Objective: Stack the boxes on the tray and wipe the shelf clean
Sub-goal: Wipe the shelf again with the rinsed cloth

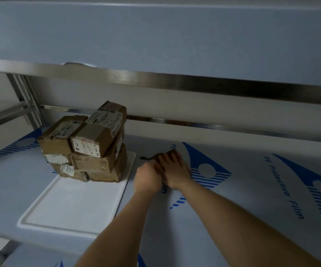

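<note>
On the left, the cardboard boxes (90,143) sit stacked in a few layers at the far end of the white tray (69,205), which lies flat on the shelf (252,189) with its blue-printed protective film. Just right of the tray's far corner, my left hand (148,178) is curled into a loose fist right against my right, though I cannot tell whether it grips anything. My right hand (175,168) lies with its fingers flat and together, pressing a dark cloth (156,157) onto the shelf, only the cloth's far edge showing past my fingertips.
</note>
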